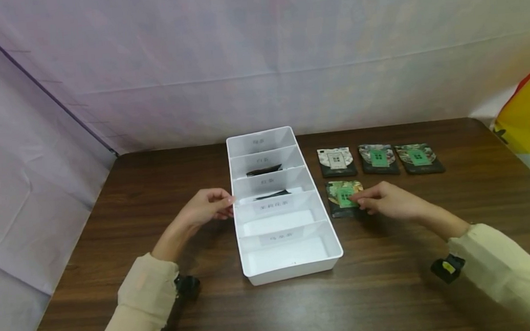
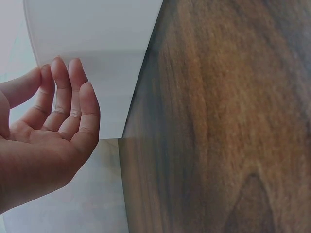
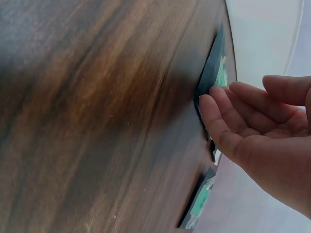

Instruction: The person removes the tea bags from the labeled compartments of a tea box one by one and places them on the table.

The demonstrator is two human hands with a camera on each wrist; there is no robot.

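Observation:
A white storage box (image 1: 293,274) with several labelled compartments stands in the middle of the table. At its left wall, my left hand (image 1: 210,208) pinches the rim between thumb and index finger; the other fingers curve along the outside in the left wrist view. To the right of the box lies a black packet with a green and yellow front (image 1: 339,209). My right hand (image 1: 389,203) reaches over that packet's right side, fingertips right at its edge. In the right wrist view the thumb (image 3: 286,90) stands apart from the fingers.
Black packets (image 1: 264,170) stand inside two of the box's compartments. Behind the green and yellow packet, a white-fronted packet (image 1: 336,161) and two green-labelled packets (image 1: 379,159) lie in a row. A pale cloth (image 1: 257,58) hangs behind the brown table (image 1: 376,301).

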